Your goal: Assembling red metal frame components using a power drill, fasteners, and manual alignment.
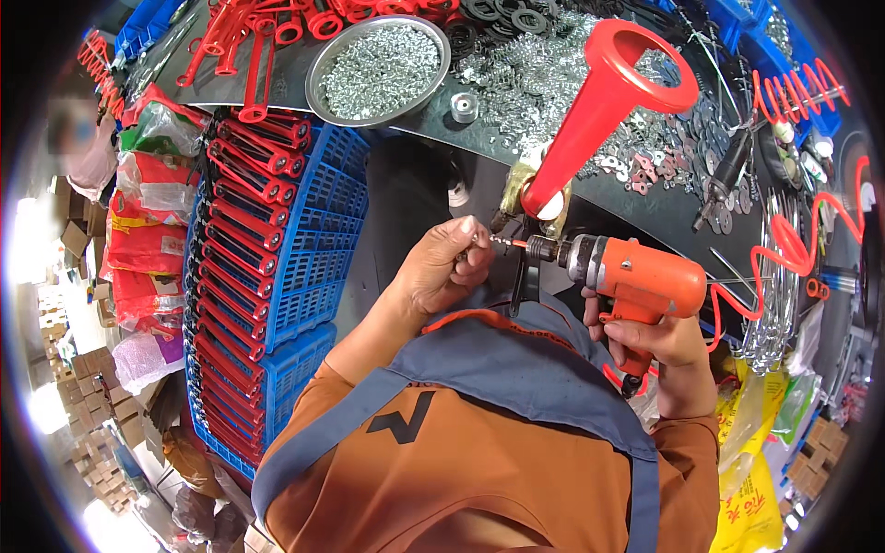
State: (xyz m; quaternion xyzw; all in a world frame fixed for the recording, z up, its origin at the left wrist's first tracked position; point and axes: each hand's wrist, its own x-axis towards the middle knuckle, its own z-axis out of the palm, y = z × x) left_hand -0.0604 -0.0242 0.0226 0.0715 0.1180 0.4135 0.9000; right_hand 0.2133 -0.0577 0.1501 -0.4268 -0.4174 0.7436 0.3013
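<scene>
My right hand (666,339) grips an orange pistol-shaped power driver (650,278) by its handle. Its black chuck and thin bit point left, toward my left hand (450,265). The left thumb and fingers are pinched together at the bit's tip, on something too small to make out. Just above the bit, a red metal handle-like part (573,129) with a ring-shaped end stands tilted up. Its lower end sits in a brass-coloured clamp (516,191) at the bench edge.
A metal bowl (318,78) of small silvery parts stands on the dark bench, beside loose hardware (544,88) and red parts (267,60). Blue crates (318,217) with stacked red handles (244,230) rise at left. A red coiled hose (784,244) hangs at right.
</scene>
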